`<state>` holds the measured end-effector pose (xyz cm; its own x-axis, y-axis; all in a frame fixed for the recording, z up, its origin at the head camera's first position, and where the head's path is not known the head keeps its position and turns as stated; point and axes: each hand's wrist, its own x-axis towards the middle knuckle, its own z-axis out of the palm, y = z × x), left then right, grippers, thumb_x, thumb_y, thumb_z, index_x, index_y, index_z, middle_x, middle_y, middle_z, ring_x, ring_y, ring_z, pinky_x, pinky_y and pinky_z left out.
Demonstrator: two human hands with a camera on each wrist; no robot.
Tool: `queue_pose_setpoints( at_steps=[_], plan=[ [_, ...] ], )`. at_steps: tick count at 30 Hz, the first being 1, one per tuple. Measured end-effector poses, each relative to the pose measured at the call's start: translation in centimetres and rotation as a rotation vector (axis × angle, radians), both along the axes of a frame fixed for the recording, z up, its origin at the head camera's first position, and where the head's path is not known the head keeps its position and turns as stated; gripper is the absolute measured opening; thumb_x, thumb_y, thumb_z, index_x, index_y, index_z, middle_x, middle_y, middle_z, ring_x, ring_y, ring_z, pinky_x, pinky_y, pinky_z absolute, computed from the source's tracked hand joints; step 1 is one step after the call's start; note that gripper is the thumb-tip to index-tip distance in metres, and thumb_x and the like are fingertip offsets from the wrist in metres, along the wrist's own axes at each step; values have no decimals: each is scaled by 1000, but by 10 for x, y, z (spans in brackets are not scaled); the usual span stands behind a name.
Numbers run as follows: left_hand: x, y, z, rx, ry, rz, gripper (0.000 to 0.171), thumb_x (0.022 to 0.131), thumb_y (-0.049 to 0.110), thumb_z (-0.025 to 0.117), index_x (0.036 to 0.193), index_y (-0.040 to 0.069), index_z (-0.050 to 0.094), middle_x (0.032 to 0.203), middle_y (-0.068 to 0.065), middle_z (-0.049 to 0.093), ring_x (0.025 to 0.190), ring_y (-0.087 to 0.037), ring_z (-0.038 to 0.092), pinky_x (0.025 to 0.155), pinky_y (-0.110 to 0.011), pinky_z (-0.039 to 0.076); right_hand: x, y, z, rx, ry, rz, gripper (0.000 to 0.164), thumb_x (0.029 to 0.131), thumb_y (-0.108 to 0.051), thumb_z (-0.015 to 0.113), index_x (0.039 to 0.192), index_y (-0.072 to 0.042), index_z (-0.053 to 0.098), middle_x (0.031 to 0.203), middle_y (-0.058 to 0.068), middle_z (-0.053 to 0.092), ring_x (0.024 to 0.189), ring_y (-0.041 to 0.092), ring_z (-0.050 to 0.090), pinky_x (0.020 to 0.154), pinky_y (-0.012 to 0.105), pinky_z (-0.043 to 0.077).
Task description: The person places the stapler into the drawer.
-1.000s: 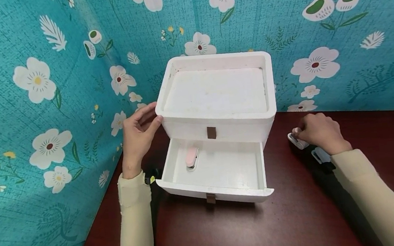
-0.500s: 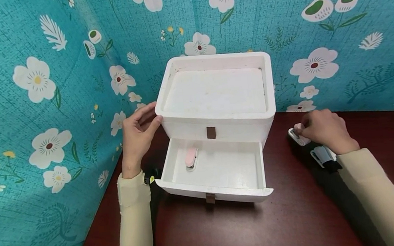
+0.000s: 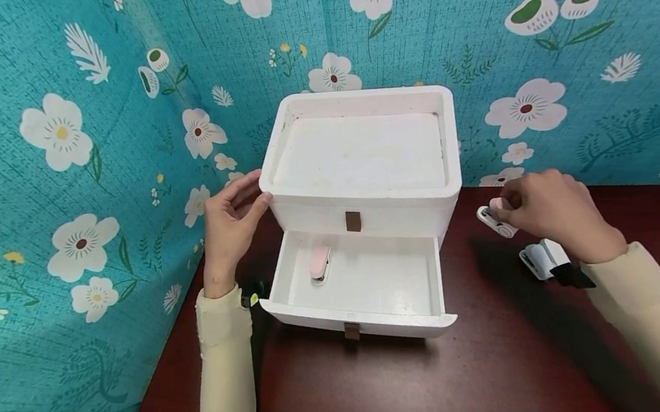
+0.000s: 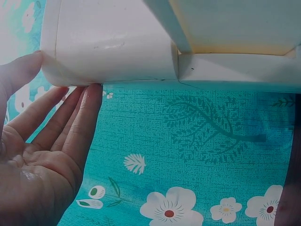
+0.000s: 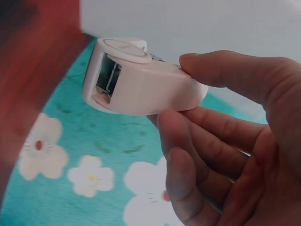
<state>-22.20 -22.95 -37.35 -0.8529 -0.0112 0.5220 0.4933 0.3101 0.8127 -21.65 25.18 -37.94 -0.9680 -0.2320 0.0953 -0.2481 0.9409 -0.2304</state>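
A white drawer box (image 3: 367,217) stands on the dark red-brown table, its lower drawer (image 3: 387,286) pulled out. Inside that drawer, towards the left, lies a small pink stapler (image 3: 320,263). My left hand (image 3: 229,233) rests at the box's left front corner; its thumb touches the corner and its extended fingers touch the side, as the left wrist view shows. To the right of the box, my right hand (image 3: 563,212) pinches a second small stapler (image 5: 146,84), pale pink and white, between thumb and fingers. A metal part shows inside its end in the right wrist view.
The top of the box is a shallow open tray (image 3: 365,195) with a raised rim. Brown pull tabs (image 3: 353,221) mark the drawer fronts. Blue-green flowered cloth (image 3: 397,38) hangs behind and left of the table (image 3: 385,388). A camera (image 3: 543,259) is strapped at the right wrist.
My right hand has risen slightly with the stapler, its wrist shifting right and turning a little. The left hand, the box and the stapler in the drawer stay as they were.
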Motion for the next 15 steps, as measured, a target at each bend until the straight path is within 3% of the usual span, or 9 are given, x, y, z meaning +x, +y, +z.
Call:
queue_pose_setpoints(
  at_steps=[6,15],
  plan=[
    [0,-1,0,3,0,-1,44,94,5,76,137,0,67,134,-20,71,123,-37,71,92,-22,60,13,-10,19,14,46,34,26,93,-29,75,71,-15,70,53,-1,50,54,19,45,46,32,30],
    [0,0,1,-1,0,-2,44,94,5,75,137,1,66,135,-20,70,123,-37,71,92,-22,60,27,-21,37,16,36,62,18,89,-28,78,85,-11,77,57,-3,57,56,18,49,48,32,35]
  ],
)
